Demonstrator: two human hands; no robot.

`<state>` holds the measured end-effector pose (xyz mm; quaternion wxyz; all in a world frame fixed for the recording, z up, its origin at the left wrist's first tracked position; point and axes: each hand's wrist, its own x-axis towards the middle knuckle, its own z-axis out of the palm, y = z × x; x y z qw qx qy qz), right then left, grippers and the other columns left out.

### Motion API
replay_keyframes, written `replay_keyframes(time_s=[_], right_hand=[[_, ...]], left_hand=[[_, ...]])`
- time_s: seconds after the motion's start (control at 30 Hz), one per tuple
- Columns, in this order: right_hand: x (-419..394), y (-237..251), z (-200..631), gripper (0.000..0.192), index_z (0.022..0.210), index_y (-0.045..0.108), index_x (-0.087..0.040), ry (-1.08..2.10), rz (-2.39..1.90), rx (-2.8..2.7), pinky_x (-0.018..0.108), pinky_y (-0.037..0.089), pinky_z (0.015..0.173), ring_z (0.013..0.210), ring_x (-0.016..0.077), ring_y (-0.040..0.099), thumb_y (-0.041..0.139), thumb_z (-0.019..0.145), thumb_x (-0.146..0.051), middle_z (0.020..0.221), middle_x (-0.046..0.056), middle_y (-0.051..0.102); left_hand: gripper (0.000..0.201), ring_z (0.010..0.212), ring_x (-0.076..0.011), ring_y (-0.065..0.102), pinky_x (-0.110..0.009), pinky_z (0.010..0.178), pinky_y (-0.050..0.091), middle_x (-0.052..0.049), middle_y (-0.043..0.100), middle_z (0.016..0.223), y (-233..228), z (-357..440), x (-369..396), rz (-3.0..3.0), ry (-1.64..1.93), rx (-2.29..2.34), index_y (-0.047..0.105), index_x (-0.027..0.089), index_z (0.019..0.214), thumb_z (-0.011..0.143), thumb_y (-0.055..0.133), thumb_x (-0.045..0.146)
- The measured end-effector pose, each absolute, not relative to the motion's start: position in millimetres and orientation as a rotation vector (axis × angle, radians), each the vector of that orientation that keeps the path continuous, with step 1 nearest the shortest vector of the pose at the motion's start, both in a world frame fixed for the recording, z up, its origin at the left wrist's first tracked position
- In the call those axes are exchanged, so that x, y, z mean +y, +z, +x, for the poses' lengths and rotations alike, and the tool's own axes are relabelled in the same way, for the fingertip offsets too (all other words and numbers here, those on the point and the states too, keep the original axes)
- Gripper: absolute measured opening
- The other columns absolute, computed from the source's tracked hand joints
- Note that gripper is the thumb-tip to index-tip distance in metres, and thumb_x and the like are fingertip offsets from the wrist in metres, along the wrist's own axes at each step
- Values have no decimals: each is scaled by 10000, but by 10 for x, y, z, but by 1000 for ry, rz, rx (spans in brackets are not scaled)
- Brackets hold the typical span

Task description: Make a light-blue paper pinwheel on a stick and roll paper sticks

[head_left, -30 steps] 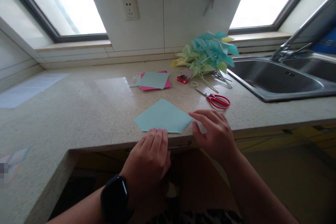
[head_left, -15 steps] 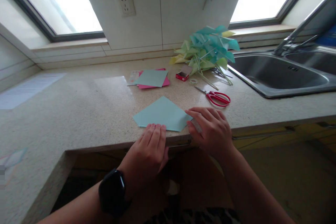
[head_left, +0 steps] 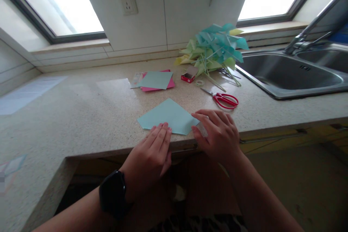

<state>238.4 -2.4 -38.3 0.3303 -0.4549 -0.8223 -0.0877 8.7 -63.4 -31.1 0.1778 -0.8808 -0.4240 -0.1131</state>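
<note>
Light-blue paper [head_left: 165, 114] on counter [head_left: 92, 116]: 6-o'clock edge seems folded, no cuts visible. Left hand [head_left: 146, 154] flat there, fingers together; right hand [head_left: 219, 130] at 3 o'clock, thumb, forefinger spread. Pinwheels [head_left: 219, 43] at 1 o'clock look finished.

**Matt Paper, Dull Steel and a Speckled Shine**

From where I'm standing, the folded sheet [head_left: 170, 114] looks like smooth, matt paper, as does the pale sheet [head_left: 157, 79] beyond it. Under them the desk [head_left: 89, 116] seems to be speckled stone, polished enough to throw back window light in a milky patch. The scissors [head_left: 217, 97] pair bare metal blades with handles of glossy, plastic-looking red. On the pinwheels [head_left: 214, 43] the vanes are thin, smooth and a bit see-through; paper or plastic film, I can't tell. The small box [head_left: 188, 77] looks like card. The sink [head_left: 288, 76] is satiny steel, the tap [head_left: 293, 45] shinier metal. The wall tiles [head_left: 144, 25] look smooth, the socket [head_left: 127, 0] plain plastic, the watch [head_left: 112, 192] dark and sleek.
</note>
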Motion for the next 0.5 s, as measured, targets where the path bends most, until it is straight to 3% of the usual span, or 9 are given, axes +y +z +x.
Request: replay_keyframes(time_s=[0.3,0.5], right_hand=[[-181,-354,2307,298,1237,635,-227,7,-883,-2325,442,409,976,1129,239,621,571,946,-237,1254,33,706],[-231,-392,2214,332,1269,634,-211,-8,-831,-2359,435,413,1000,1174,227,622,571,944,-207,1294,23,700]], left_hand=[[521,1335,-373,547,-509,1100,496,-297,550,1431,-300,70,-620,-2518,-362,-1202,555,-60,1362,895,497,166],[546,1376,-356,505,-498,1122,472,-281,520,1466,-309,49,-585,-2540,-333,-1199,520,-48,1396,893,486,161]])
